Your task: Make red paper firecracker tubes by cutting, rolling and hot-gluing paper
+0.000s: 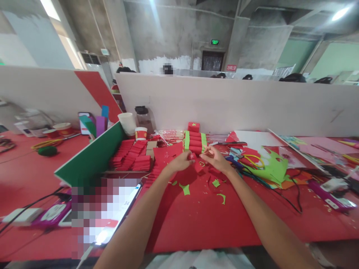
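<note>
My left hand [181, 161] and my right hand [215, 158] meet over the red table [196, 216], both pinched on a small red paper piece [193, 156] held between them. Just behind my fingers stands a stack of red paper rolls bound by two green strips [194, 142], with a small red box with a yellow star [193, 126] on top. Another red piece [199, 166] lies under my hands. Green paper scraps [185, 189] are scattered on the table in front of me.
Rows of folded red pieces [131, 157] lie to the left beside a green board [89, 158]. A tablet [112, 209] leans at the near left. Paper cups [127, 122], a bottle [143, 116], scissors [252, 160], green cut-outs [270, 168] and cables crowd the right. A white partition [238, 104] closes the back.
</note>
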The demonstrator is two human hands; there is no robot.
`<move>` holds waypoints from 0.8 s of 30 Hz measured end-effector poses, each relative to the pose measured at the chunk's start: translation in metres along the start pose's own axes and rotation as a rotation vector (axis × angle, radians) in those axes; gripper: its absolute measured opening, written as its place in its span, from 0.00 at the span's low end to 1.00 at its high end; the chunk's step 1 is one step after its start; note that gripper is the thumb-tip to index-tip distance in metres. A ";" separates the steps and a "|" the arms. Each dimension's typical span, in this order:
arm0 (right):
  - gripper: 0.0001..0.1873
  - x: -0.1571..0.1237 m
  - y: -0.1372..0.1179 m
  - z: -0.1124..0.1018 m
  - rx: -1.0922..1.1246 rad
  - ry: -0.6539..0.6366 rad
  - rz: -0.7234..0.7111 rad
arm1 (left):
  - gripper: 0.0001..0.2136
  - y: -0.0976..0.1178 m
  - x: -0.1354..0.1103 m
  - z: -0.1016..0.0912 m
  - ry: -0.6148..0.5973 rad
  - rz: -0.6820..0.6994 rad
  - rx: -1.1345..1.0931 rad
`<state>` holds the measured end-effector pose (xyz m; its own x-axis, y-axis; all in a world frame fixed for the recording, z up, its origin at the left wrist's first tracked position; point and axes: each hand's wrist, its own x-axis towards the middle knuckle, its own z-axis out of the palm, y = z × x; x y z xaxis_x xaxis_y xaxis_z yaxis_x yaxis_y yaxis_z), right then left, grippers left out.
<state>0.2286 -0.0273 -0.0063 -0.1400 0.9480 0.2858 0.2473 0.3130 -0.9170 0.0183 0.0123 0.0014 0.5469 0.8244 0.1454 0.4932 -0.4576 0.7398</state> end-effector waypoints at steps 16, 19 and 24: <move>0.16 0.005 0.004 0.000 0.040 0.071 -0.094 | 0.13 0.018 -0.003 -0.006 -0.051 0.035 -0.144; 0.17 0.005 0.005 -0.001 -0.005 0.036 -0.072 | 0.16 0.018 -0.004 -0.007 -0.023 0.012 -0.124; 0.18 0.005 0.007 -0.002 -0.004 0.024 -0.053 | 0.18 0.012 -0.001 -0.009 -0.015 -0.021 -0.072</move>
<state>0.2315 -0.0204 -0.0103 -0.1298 0.9313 0.3404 0.2444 0.3628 -0.8993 0.0176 0.0086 0.0157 0.5472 0.8284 0.1195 0.4552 -0.4143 0.7881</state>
